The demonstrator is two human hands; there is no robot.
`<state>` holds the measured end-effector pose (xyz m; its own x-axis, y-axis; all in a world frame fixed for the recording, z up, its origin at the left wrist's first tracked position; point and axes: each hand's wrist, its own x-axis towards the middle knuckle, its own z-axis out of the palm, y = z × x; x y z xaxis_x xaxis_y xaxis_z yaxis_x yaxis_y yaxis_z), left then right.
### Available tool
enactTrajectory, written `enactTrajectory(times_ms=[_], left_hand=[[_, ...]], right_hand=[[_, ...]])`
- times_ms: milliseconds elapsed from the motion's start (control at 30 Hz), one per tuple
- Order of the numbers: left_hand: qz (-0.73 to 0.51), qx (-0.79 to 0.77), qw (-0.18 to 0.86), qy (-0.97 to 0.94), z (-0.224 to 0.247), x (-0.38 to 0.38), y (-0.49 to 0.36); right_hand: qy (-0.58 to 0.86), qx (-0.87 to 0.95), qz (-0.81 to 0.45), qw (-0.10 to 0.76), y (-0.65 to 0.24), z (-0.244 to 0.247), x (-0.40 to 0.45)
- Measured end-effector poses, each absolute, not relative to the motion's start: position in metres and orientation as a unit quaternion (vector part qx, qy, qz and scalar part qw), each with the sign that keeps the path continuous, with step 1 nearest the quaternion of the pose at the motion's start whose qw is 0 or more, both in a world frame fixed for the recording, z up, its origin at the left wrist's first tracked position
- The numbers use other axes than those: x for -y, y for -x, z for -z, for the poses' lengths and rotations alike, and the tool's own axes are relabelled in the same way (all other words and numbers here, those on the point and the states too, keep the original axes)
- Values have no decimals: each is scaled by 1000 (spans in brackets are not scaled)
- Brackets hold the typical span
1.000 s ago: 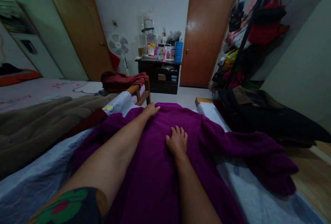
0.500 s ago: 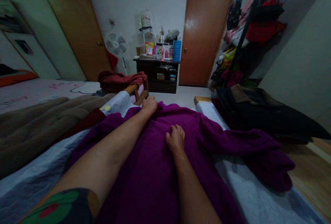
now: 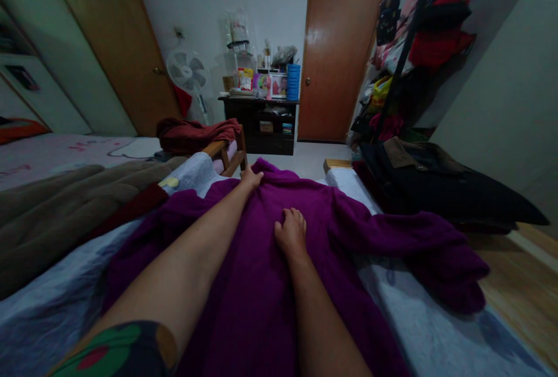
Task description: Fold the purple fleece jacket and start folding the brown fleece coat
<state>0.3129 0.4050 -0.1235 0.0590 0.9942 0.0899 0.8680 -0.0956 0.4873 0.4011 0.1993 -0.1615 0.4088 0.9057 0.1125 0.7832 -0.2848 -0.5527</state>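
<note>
A purple long-sleeved top (image 3: 261,261) lies spread out before me on a pale blue bed cover (image 3: 418,313). At its far edge, near the collar, my left hand (image 3: 251,178) is closed on the fabric and lifts a fold of it. My right hand (image 3: 291,230) rests on the upper middle of the top with its fingers apart, lightly bent. One sleeve stretches to the right across the cover; the other side of the top is partly hidden by my left forearm.
Folded dark clothes (image 3: 436,185) are stacked at the right. A brown blanket (image 3: 87,203) and a red cloth (image 3: 198,135) lie at the left. Behind stand a fan (image 3: 187,69), a dark cabinet (image 3: 259,127) and a wooden door (image 3: 344,57). Bags hang at the right.
My left hand has taken hold of the top's far edge and raised the collar fabric a little. My right hand stays on the middle of the top. The view has shifted slightly.
</note>
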Motion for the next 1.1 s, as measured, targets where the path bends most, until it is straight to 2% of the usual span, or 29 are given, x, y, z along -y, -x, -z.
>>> enactTrajectory(times_ms=[200, 533, 733, 900, 1100], left_hand=[[-74, -634, 132, -759, 158, -367, -294], [53, -643, 78, -760, 150, -297, -240], [51, -640, 104, -759, 155, -254, -221], [-24, -650, 46, -758, 163, -238, -220], [-69, -653, 34, -754, 170, -234, -220]], right_hand=[[792, 557, -119, 220, -400, 159, -197], [797, 575, -118, 143, -402, 158, -193], [800, 572, -126, 130, -400, 149, -193], [809, 556, -163, 94, -421, 121, -228], [813, 553, -110, 145, -477, 104, -279]])
